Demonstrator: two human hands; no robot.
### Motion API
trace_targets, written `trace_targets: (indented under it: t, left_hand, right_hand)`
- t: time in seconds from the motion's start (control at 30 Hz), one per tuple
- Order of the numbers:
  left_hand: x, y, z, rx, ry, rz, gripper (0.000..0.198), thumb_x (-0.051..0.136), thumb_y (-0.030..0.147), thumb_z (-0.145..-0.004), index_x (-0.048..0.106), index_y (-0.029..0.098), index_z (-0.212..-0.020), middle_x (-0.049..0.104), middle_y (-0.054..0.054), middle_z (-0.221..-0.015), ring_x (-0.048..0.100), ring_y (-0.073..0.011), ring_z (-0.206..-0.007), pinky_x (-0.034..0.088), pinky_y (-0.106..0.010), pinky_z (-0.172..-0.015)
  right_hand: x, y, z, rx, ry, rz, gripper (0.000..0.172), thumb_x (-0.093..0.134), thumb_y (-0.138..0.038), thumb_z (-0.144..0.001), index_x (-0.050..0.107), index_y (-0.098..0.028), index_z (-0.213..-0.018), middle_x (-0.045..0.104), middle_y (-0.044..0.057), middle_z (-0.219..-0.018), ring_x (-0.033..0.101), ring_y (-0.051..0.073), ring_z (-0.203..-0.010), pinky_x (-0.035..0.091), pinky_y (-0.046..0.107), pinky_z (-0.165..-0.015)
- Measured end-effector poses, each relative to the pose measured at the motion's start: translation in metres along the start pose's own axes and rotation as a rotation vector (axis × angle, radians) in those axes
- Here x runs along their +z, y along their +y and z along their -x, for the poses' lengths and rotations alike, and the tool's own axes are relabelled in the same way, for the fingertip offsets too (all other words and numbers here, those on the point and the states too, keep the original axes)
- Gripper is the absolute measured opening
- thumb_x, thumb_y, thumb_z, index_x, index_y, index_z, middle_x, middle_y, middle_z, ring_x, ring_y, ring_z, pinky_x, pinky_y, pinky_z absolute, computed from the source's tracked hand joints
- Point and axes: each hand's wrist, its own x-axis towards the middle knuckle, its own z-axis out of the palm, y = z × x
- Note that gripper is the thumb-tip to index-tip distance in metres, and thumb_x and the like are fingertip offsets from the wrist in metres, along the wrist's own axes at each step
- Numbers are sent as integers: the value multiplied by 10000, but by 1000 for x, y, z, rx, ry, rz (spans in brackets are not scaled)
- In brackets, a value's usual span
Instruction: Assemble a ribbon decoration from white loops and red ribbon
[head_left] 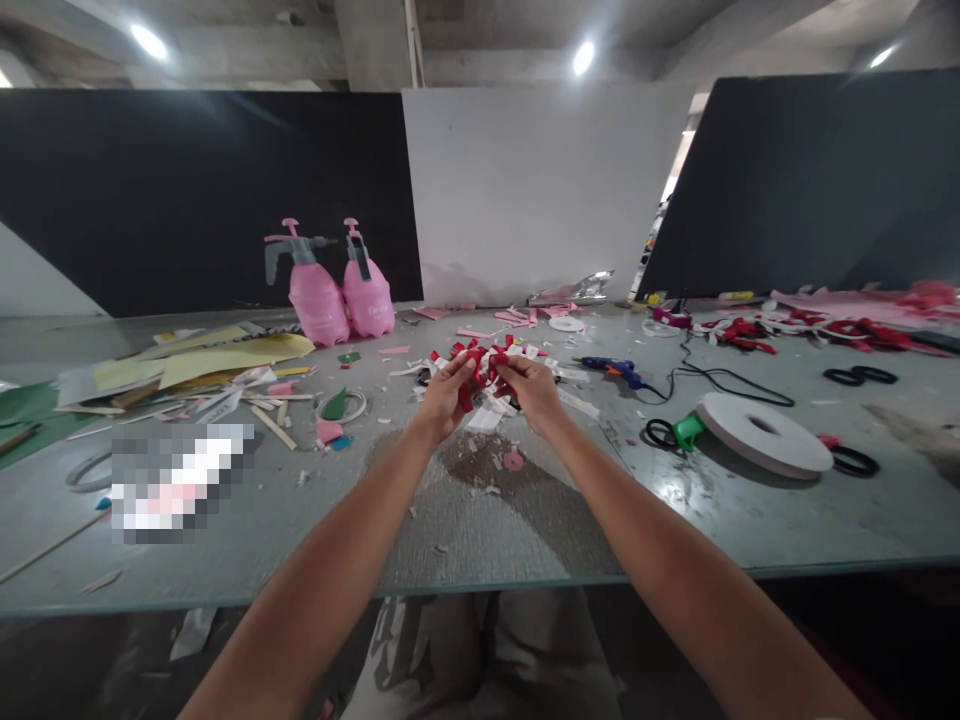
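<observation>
Both hands meet over the middle of the table, fingers closed on a bunch of red and white ribbon (486, 362). My left hand (448, 392) pinches the bunch from its left side. On the right side, my right hand (531, 388) grips it with thumb and fingertips. Red loops and white strips stick out around and above the fingers. White scraps (487, 415) lie on the table just below the hands. A blue glue gun (611, 370) rests to the right of my right hand.
Two pink spray bottles (319, 300) stand back left, near yellow sheets (232, 358) and wooden sticks. A white ribbon spool (765, 432), black rings (855, 460) and a black cable (735, 385) lie right. Red and white ribbons (810, 328) sit back right.
</observation>
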Motion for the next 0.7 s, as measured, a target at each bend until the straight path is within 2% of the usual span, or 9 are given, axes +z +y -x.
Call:
trace_targets:
  t: [0.13, 0.2, 0.3, 0.47, 0.7]
  left_hand:
    - [2, 0, 2, -14, 32, 42, 236, 793, 222, -694, 625, 170, -852, 703, 8, -848, 670, -101, -722, 540, -247, -749]
    - [1, 0, 2, -20, 40, 65, 234, 785, 233, -701, 612, 180, -850, 701, 13, -840, 678, -114, -723, 547, -262, -741]
    - [-2, 1, 2, -34, 33, 78, 257, 782, 273, -697, 608, 186, -864, 693, 16, -805, 676, -128, -685, 553, -277, -708]
    - [-3, 1, 1, -40, 54, 75, 261, 777, 257, -694, 609, 181, -878, 666, 31, -752, 637, -100, -591, 537, -252, -655]
    - [0, 3, 1, 7, 66, 26, 289, 801, 266, -662, 628, 170, -873, 648, 37, -734, 599, -76, -546, 525, -234, -613]
  right_hand:
    - [-4, -2, -3, -35, 74, -15, 355, 822, -352, -590, 574, -203, -795, 643, -50, -656, 591, 97, -548, 535, 235, -562]
    - [-6, -3, -4, -13, 89, -78, 429, 839, -324, -565, 566, -217, -878, 649, -68, -659, 605, 101, -557, 543, 245, -582]
    - [-6, -2, -4, 73, 33, -138, 481, 825, -312, -582, 624, -207, -1007, 687, -42, -718, 618, 102, -581, 550, 255, -605]
    - [-4, 4, -3, 139, -7, -108, 380, 815, -328, -593, 716, -185, -931, 721, 14, -837, 633, 114, -631, 538, 244, -569]
    - [2, -1, 3, 137, -10, -75, 348, 776, -419, -634, 716, -175, -874, 673, 2, -713, 578, 114, -558, 502, 241, -489]
